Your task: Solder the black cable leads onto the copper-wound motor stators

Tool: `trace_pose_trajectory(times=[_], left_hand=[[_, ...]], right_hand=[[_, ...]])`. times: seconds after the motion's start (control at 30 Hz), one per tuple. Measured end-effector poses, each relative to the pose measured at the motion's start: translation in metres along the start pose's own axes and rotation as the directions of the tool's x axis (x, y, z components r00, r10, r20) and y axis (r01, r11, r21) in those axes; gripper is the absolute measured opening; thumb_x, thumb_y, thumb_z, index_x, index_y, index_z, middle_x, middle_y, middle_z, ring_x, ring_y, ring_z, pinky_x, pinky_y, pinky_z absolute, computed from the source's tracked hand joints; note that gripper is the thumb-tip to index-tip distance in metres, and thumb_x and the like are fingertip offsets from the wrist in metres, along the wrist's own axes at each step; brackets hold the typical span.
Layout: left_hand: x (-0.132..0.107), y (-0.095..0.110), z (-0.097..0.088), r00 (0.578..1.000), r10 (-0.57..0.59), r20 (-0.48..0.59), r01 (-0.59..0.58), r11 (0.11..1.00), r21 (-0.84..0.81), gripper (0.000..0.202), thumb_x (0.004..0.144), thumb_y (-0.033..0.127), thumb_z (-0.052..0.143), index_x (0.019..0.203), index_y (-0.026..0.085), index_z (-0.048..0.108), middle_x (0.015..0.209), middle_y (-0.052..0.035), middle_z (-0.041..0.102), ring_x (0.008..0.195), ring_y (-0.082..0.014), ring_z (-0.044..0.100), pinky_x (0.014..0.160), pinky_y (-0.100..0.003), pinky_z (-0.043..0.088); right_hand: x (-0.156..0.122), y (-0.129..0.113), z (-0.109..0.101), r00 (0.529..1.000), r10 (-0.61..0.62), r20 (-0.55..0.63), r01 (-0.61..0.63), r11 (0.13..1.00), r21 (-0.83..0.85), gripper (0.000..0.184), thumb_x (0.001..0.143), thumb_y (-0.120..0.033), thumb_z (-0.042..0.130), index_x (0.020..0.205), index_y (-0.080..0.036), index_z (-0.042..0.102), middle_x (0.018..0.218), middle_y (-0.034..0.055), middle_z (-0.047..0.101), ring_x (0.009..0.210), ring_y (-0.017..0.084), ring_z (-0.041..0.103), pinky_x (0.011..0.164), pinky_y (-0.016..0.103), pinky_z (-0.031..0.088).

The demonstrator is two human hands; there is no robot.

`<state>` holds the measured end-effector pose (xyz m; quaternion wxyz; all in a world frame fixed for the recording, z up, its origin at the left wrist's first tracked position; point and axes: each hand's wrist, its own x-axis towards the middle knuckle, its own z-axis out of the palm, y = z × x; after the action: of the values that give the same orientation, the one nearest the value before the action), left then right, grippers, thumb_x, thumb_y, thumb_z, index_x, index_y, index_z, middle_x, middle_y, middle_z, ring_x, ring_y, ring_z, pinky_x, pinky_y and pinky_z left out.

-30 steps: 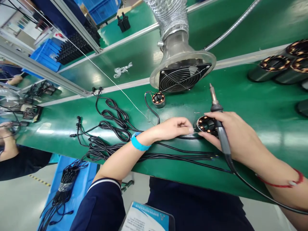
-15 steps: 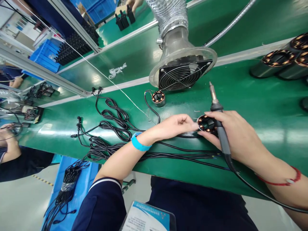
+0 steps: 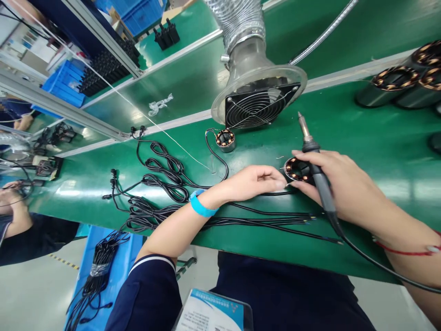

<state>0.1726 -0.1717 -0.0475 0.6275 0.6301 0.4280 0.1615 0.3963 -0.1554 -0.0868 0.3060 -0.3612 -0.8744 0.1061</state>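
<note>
My right hand (image 3: 347, 193) is closed around a motor stator (image 3: 295, 169) with copper windings, keeping it just over the green bench. The same hand also holds a soldering iron (image 3: 321, 186), its metal tip pointing up and away from the stator. At the stator's left edge, my left hand (image 3: 257, 183) pinches a thin pale wire (image 3: 290, 183) between thumb and fingers. Much of the stator's right side is hidden by my right hand. A second stator (image 3: 225, 140), joined to a black cable, stands upright below the fume extractor fan (image 3: 260, 108).
Coiled black cables (image 3: 151, 214) lie on the bench (image 3: 372, 142) to the left, their stripped ends reaching under my hands. Several larger stators (image 3: 392, 87) stand at the right. A blue crate (image 3: 120, 262) holds bundled cables. A co-worker's hands (image 3: 14, 197) are at far left.
My left fingertips have shifted slightly down along the stator's edge, and the thin wire now shows at them. Across the bench, a co-worker's hand has left the black parts.
</note>
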Motion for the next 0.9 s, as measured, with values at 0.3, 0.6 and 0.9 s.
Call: trace_pose_trajectory(times=[0.3,0.6,0.9], left_hand=[[-0.016,0.015,0.003,0.99,0.04,-0.134,0.005,0.948,0.318,0.012,0.083,0.026,0.062,0.081,0.016,0.057,0.075,0.0022,0.052,0.067,-0.0091,0.044,0.064,-0.024,0.036],[-0.029,0.026,-0.017,0.99,-0.03,-0.137,0.012,0.991,-0.134,0.042,0.068,0.051,0.076,0.075,0.015,0.057,0.054,0.0084,0.038,0.051,-0.005,0.028,0.05,-0.023,0.023],[-0.023,0.021,-0.004,0.965,0.056,-0.255,-0.137,0.94,-0.312,0.046,0.075,0.057,0.07,0.088,0.016,0.054,0.072,0.0036,0.053,0.053,-0.0041,0.037,0.05,-0.021,0.029]], right_hand=[[-0.003,-0.019,-0.037,0.962,0.137,-0.235,-0.14,0.99,0.003,0.025,0.098,-0.033,0.053,0.122,-0.028,0.057,0.098,0.0016,0.072,0.099,0.018,0.067,0.084,0.032,0.055],[0.016,-0.06,-0.037,0.866,0.465,-0.184,-0.246,0.717,0.652,0.034,0.087,-0.029,0.067,0.117,-0.026,0.052,0.092,0.0002,0.071,0.082,0.015,0.071,0.07,0.023,0.06],[0.024,-0.065,-0.032,0.876,0.476,-0.073,-0.257,0.59,0.765,0.033,0.083,-0.025,0.069,0.111,-0.024,0.051,0.079,-0.0019,0.069,0.068,0.01,0.067,0.058,0.016,0.056]])
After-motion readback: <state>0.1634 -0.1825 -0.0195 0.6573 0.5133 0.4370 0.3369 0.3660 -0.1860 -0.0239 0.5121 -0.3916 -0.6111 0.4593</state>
